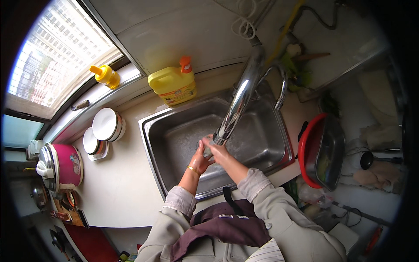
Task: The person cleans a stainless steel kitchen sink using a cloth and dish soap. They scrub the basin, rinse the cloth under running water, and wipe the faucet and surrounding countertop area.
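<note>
My left hand (201,162), wet and with a gold bangle (193,170) at the wrist, is raised inside a stainless steel sink (262,144). Close against it, my right hand (217,151) reaches under the spout of a chrome faucet (237,104). Between the palms is something pale and translucent; I cannot tell whether it is running water or a clear object. The spout hides part of the right hand. Droplets and wet marks cover the basin floor below.
Left of the sink stand stacked white bowls (104,124) and a pink rice cooker (68,166). A yellow detergent jug (173,86) is behind the basin. A smaller curved tap (281,91) rises beside the faucet. To the right is a red plastic basin (305,150).
</note>
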`<state>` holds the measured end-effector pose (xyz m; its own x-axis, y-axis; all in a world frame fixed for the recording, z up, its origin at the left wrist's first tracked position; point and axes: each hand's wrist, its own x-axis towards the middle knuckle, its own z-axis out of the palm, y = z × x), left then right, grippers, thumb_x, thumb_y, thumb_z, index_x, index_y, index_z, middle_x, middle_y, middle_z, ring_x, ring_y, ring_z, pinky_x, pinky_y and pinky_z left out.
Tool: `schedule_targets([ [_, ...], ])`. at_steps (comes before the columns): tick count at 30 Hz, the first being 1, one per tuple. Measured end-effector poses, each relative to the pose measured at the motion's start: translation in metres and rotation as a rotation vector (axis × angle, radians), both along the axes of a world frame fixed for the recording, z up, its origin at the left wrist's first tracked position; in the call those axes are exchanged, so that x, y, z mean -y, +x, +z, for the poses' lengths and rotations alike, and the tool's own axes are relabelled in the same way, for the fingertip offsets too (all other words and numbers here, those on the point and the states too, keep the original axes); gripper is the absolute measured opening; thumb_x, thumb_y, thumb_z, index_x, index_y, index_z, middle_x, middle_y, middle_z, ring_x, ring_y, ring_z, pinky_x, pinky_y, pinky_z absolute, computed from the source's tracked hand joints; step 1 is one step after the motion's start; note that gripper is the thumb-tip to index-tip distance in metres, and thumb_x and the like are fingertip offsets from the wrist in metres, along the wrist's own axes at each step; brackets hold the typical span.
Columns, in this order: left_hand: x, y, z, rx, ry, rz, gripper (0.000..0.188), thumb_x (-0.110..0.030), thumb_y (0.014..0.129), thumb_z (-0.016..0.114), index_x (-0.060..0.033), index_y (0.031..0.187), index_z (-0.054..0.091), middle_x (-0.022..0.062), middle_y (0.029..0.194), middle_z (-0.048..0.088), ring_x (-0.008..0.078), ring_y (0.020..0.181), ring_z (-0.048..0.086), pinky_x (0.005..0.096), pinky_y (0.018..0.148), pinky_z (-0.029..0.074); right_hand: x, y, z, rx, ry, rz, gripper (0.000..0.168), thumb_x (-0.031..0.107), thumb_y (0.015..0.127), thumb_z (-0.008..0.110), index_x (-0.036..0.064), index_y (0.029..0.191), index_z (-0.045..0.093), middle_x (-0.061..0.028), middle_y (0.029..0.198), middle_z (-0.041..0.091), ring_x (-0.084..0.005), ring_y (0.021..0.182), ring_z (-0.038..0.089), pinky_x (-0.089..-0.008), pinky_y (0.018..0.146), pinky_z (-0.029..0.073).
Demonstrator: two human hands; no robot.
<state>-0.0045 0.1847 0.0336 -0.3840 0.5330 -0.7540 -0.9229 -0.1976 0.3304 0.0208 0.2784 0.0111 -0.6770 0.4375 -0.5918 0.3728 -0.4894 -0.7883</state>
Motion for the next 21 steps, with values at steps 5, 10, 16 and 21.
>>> schedule_targets([
  [5,-0.002,-0.010,-0.030,-0.276,-0.076,-0.077,0.038,-0.037,0.094,0.039,-0.0039,0.108,0.053,0.0069,0.095,0.061,0.0168,0.073,0.060,0.0296,0.064,0.049,-0.022,0.009,-0.009,-0.201,0.406,-0.050,0.031,0.022,0.086,0.059,0.003,0.110,0.054,-0.0066,0.103,0.059,-0.0146,0.095,0.054,-0.0302,0.082,0.043],
  [10,-0.007,-0.018,-0.013,-0.199,-0.176,-0.047,0.037,-0.039,0.093,0.038,-0.0086,0.104,0.055,0.0016,0.080,0.058,0.0146,0.062,0.056,0.0258,0.052,0.046,-0.035,0.020,0.002,-0.148,-0.511,0.025,0.026,0.023,0.089,0.057,0.002,0.103,0.056,-0.0058,0.095,0.061,-0.0125,0.085,0.057,-0.0285,0.076,0.045],
  [16,0.004,-0.013,-0.031,0.160,-0.296,-0.165,0.057,-0.055,0.089,0.040,-0.0145,0.129,0.041,0.0149,0.117,0.052,0.0304,0.108,0.047,0.0482,0.094,0.037,-0.005,0.014,-0.012,-0.090,0.106,-0.036,0.018,0.020,0.087,0.056,0.001,0.090,0.057,-0.0037,0.079,0.058,-0.0098,0.078,0.055,-0.0263,0.066,0.045],
  [21,0.005,0.004,-0.079,0.113,0.522,0.079,0.037,-0.033,0.094,0.041,-0.0056,0.116,0.049,0.0173,0.109,0.057,0.0326,0.099,0.056,0.0444,0.083,0.048,0.038,0.027,-0.006,0.085,0.963,0.287,0.027,0.030,0.079,0.066,0.006,0.089,0.060,-0.0129,0.081,0.065,-0.0212,0.077,0.062,-0.0355,0.070,0.047],
])
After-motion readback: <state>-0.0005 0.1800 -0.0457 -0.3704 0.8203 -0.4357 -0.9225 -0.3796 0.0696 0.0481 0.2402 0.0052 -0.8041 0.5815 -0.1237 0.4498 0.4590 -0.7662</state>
